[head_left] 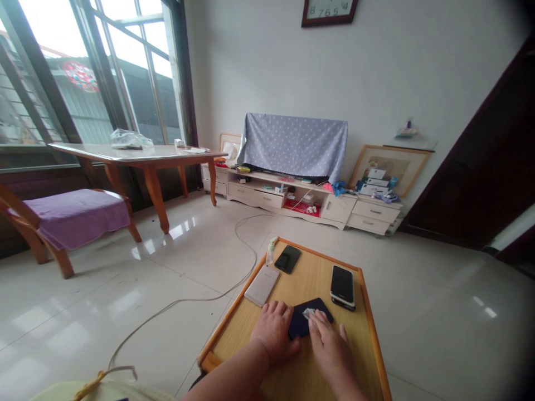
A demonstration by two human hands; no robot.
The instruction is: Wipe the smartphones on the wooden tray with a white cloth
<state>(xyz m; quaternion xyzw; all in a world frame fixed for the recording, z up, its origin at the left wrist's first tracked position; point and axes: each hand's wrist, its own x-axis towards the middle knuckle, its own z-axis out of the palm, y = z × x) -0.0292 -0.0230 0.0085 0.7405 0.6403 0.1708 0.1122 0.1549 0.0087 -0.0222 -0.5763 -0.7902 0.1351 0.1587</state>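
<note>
A dark blue phone (pixel 297 324) lies flat on the small wooden table. My left hand (pixel 276 332) holds it by its left end, fingers curled along the edge. My right hand (pixel 331 346) presses a crumpled white tissue (pixel 308 313) against the phone's upper face, with the fingers over the tissue. Further left is a pale pink-gold phone (pixel 262 285), back side up. Behind that lie a black phone (pixel 288 259) and a small clear spray bottle (pixel 271 252), which stands upright at the table's left edge. On the right a stack of phones (pixel 342 285) has a black screen uppermost.
The small table (pixel 309 373) has a raised orange-brown rim. A pale cable (pixel 179 301) runs across the tiled floor on the left. Beyond stand a low white cabinet (pixel 251 195), a dining table (pixel 137 155) and a chair with a purple cover (pixel 79 217).
</note>
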